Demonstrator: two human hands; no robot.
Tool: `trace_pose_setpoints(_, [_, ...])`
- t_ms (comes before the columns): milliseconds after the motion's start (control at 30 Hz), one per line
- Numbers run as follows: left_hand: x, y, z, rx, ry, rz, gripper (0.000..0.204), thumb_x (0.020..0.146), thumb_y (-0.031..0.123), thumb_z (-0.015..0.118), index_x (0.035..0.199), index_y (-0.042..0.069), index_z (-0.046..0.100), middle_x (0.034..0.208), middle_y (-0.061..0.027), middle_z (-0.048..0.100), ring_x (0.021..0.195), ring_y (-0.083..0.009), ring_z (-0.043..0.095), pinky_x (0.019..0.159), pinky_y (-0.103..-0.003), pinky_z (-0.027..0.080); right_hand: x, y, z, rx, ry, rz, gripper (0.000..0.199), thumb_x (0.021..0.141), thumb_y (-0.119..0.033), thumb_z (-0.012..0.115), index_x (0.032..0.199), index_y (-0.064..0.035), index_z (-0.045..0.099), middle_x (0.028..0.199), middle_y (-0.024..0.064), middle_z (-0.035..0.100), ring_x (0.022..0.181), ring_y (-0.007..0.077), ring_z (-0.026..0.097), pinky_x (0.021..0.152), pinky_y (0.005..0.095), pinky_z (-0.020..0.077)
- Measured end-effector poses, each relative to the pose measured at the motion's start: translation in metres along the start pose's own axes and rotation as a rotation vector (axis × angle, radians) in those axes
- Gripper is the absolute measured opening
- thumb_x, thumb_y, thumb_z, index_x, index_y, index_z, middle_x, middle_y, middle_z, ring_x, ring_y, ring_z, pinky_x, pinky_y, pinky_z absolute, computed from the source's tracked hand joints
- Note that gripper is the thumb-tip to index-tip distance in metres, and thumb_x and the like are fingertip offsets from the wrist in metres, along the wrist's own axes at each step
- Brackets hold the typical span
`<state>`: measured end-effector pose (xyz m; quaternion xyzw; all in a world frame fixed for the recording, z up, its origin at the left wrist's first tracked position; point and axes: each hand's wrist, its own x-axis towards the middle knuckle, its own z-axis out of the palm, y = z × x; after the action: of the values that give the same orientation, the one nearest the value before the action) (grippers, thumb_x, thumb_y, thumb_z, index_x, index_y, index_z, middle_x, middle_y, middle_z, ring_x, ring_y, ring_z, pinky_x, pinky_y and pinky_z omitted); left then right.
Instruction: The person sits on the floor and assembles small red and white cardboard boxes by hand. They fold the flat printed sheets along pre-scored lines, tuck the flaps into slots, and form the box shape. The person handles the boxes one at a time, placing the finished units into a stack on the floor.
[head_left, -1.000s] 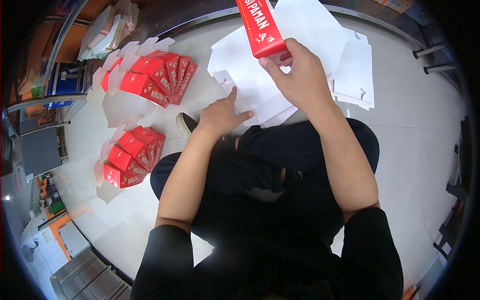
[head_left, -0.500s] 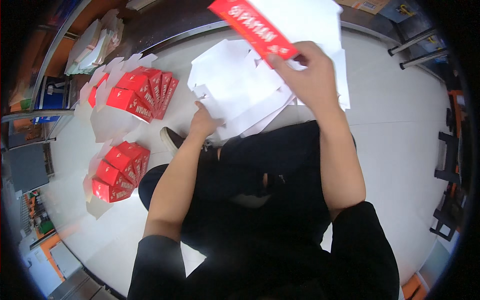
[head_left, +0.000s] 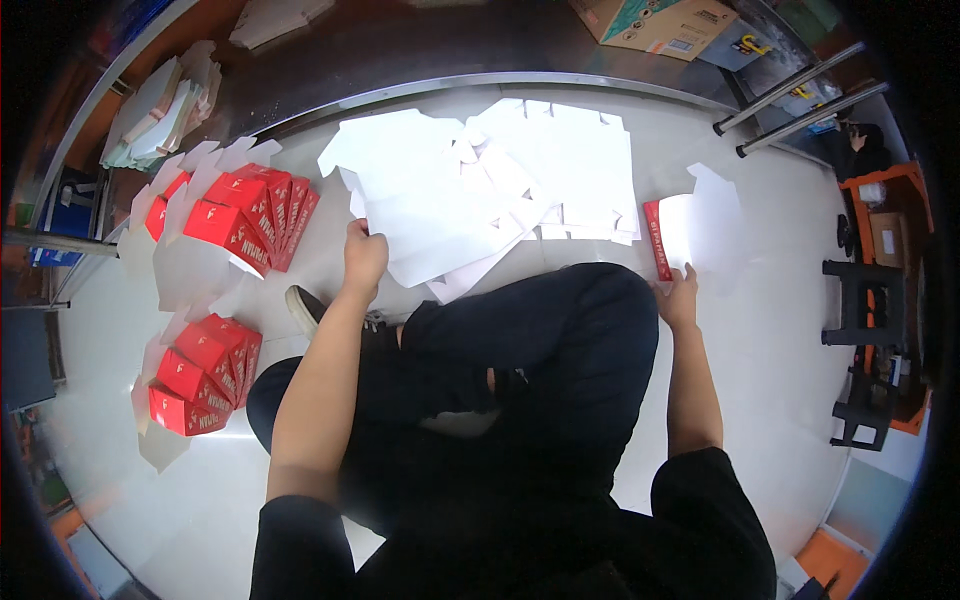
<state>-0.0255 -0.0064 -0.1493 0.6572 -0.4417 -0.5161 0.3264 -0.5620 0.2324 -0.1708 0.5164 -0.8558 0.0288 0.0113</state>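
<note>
Red carton (head_left: pixel 656 240) sits right of the white cardboard stack (head_left: pixel 420 205), right hand (head_left: pixel 679 297) gripping its near end; left hand (head_left: pixel 366 262), well apart, pinches the stack's left edge.

Head view, I note: wide fisheye, left of a head-worn pair, aimed steeply down over the wearer's lap (head_left: pixel 510 350); left hand (head_left: pixel 365 262) and right hand (head_left: pixel 680 298) at middle range, metal table edge (head_left: pixel 500 79) bowing across the far side.
</note>
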Motion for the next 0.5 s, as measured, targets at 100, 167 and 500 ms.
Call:
trace_pose_setpoints(100, [-0.020, 0.029, 0.001, -0.061, 0.125, -0.003, 0.062, 0.077, 0.001, 0.054, 0.137, -0.003, 0.037, 0.113, -0.0199, 0.060, 0.100, -0.0284, 0.064, 0.090, -0.037, 0.050, 0.002, -0.065, -0.066, 0.111, 0.152, 0.269, 0.068, 0.085, -0.048, 0.075, 0.129, 0.0000, 0.056, 0.148, 0.0276, 0.040, 0.126, 0.0429, 0.053, 0.105, 0.0461, 0.0453])
trace_pose_setpoints(167, [-0.021, 0.033, 0.001, -0.007, 0.184, 0.291, 0.067, 0.077, -0.002, 0.053, 0.140, -0.003, 0.031, 0.116, -0.0200, 0.057, 0.099, -0.0300, 0.064, 0.089, -0.039, 0.051, 0.013, -0.091, -0.094, 0.160, 0.303, 0.189, 0.067, 0.087, -0.047, 0.072, 0.131, 0.0007, 0.056, 0.141, 0.0244, 0.048, 0.121, 0.0417, 0.056, 0.100, 0.0462, 0.0476])
trace_pose_setpoints(500, [-0.079, 0.094, 0.000, 0.515, 0.219, 1.010, 0.085, 0.069, 0.009, 0.071, 0.148, 0.001, 0.041, 0.120, -0.0222, 0.054, 0.105, -0.0404, 0.057, 0.090, -0.046, 0.049, 0.054, -0.347, -0.220, 1.241, -0.375, -0.207, 0.047, 0.095, -0.039, 0.067, 0.118, 0.0011, 0.064, 0.093, 0.0150, 0.071, 0.073, 0.0167, 0.068, 0.059, 0.0292, 0.0529])
